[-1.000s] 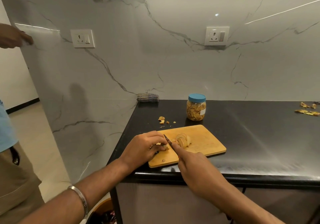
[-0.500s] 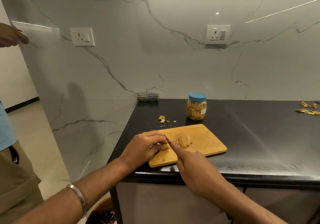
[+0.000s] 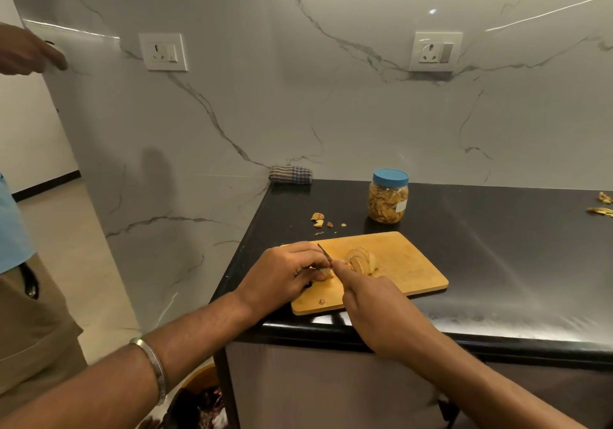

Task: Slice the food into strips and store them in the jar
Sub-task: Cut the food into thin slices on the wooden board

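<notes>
A wooden cutting board (image 3: 404, 264) lies on the black counter near its front left corner. On it sits a pale yellow food piece, with cut slices (image 3: 362, 260) fanned out beside it. My left hand (image 3: 282, 274) curls over the uncut end of the food (image 3: 326, 273) and pins it down. My right hand (image 3: 378, 306) grips a small knife (image 3: 324, 252), index finger along its back, blade tip up between the hands. A clear jar (image 3: 388, 198) with a blue lid, holding yellow strips, stands behind the board.
Small food scraps (image 3: 319, 219) lie on the counter (image 3: 497, 239) behind the board, more peels (image 3: 602, 204) at the far right. A folded checked cloth (image 3: 291, 174) sits at the back corner. Another person (image 3: 20, 262) stands at left, with a hand raised. A bin (image 3: 199, 405) is below the counter.
The view has shifted slightly. My hands and the knife stay at the same spot on the food, with only small movement.
</notes>
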